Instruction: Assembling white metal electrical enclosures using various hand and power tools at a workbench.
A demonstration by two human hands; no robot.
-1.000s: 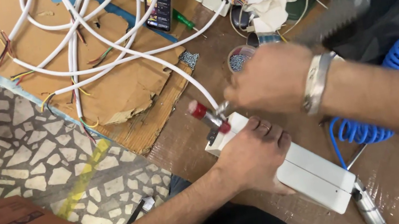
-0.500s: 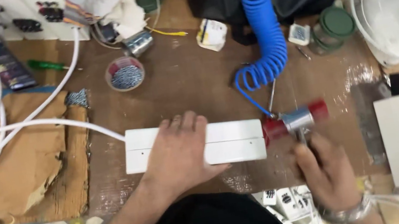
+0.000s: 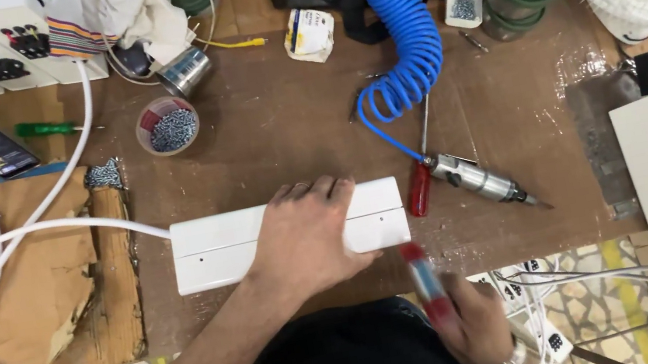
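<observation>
The left hand (image 3: 311, 233) lies flat on the long white box (image 3: 216, 250), fingers spread wide and pressing it on the brown table (image 3: 280, 136), near the front edge. The box looks like stiff, smooth plastic, rather light, so I judge it can slide; a grip across its narrow sides seems best. A white cable (image 3: 40, 230) leaves its left end. The right hand (image 3: 470, 329), at the front edge, has its fingers closed around a red-handled screwdriver (image 3: 424, 280), blurred. An air tool (image 3: 475, 179) on a blue coiled hose (image 3: 403, 26) rests just beside the box's right end.
</observation>
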